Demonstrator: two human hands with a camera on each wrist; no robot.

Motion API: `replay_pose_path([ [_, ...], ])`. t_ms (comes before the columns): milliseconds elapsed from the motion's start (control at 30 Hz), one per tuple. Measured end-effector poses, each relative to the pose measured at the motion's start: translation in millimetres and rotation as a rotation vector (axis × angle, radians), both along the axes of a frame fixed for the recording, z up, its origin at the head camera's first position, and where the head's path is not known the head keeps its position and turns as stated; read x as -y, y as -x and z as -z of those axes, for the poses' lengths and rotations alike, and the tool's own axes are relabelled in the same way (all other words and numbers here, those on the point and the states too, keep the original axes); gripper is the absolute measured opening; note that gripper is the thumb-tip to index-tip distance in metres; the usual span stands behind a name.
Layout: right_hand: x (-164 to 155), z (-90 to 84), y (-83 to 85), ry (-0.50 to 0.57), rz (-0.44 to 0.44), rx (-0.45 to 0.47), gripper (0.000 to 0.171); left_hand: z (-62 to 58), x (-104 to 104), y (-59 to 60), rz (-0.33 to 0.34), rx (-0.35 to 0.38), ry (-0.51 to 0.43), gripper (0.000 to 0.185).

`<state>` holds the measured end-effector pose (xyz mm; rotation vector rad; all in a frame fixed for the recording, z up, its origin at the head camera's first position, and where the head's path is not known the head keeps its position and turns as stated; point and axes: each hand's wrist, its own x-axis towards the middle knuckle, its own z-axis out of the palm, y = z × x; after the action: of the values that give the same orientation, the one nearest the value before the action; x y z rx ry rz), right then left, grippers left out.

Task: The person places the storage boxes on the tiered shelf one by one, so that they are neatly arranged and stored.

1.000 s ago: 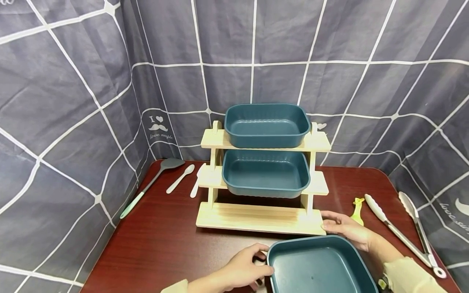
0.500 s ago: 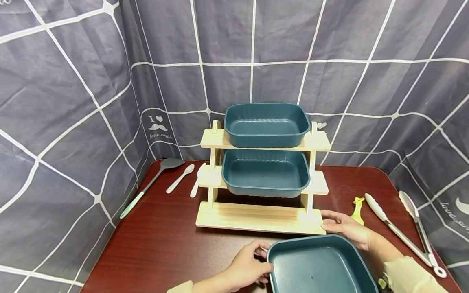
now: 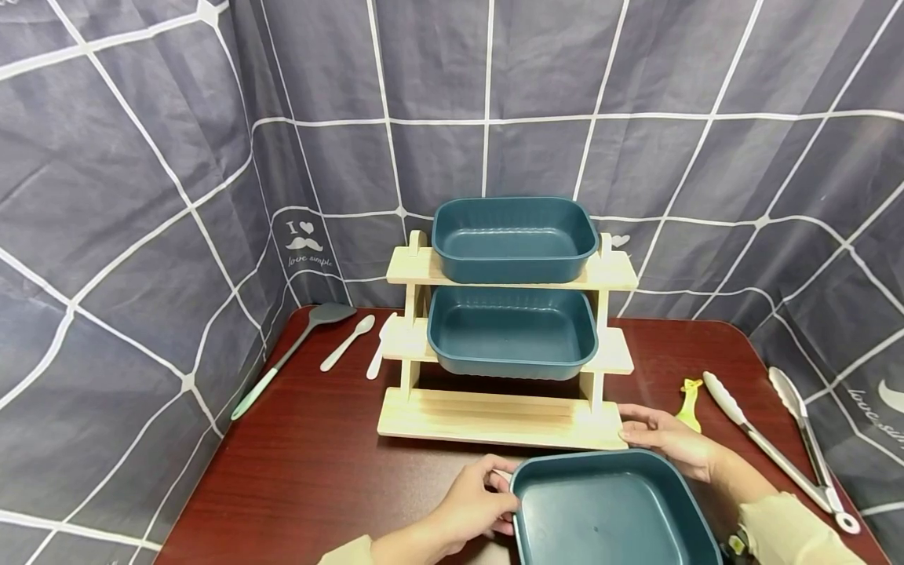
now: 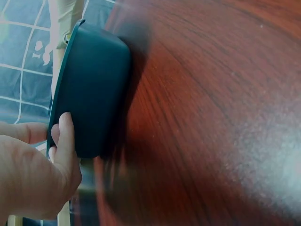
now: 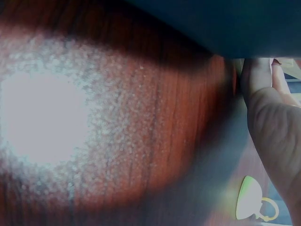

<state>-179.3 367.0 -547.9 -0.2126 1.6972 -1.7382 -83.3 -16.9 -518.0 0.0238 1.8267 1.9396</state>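
My left hand [image 3: 466,506] pinches the left rim of a dark teal rectangular bin [image 3: 607,514] at the front right. The left wrist view shows the thumb on the bin's outer wall [image 4: 91,84] and the fingers at its rim, close over the table. A three-tier wooden shelf rack [image 3: 494,416] stands behind it; its bottom board is bare. My right hand [image 3: 671,443] grips the right end of that board; its fingertips are partly hidden in the right wrist view. Similar teal bins sit on the top tier [image 3: 514,267] and the middle tier [image 3: 514,365].
Left on the red-brown table [image 3: 297,471] lie a grey turner with a mint handle [image 3: 304,345] and two white spoons [image 3: 348,345] [image 3: 379,353]. Right lie a small yellow utensil [image 3: 689,408] and white-tipped tongs [image 3: 777,455]. Grey checked cloth [image 3: 537,86] hangs around.
The front bin has shifted slightly left and toward the rack, with my left hand on its rim and its fingers now closer in. My right hand stays at the board's end.
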Motion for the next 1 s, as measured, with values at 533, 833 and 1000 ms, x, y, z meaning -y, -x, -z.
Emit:
replay_pose_path([
  [533, -1, 0.8, -0.2, 0.009, 0.007, -0.001, 0.057, 6.2, -2, -2.1, -0.022, 0.017, 0.046, 0.046],
  [833, 1, -1.2, -1.0, -0.015, 0.004, 0.012, 0.062, 10.4, -2, -11.8, 0.015, -0.001, 0.111, 0.059],
  [1000, 2, -1.7, -1.3, -0.02, 0.008, 0.015, 0.063, 7.9, -5, -14.8, 0.009, -0.04, 0.082, 0.064],
])
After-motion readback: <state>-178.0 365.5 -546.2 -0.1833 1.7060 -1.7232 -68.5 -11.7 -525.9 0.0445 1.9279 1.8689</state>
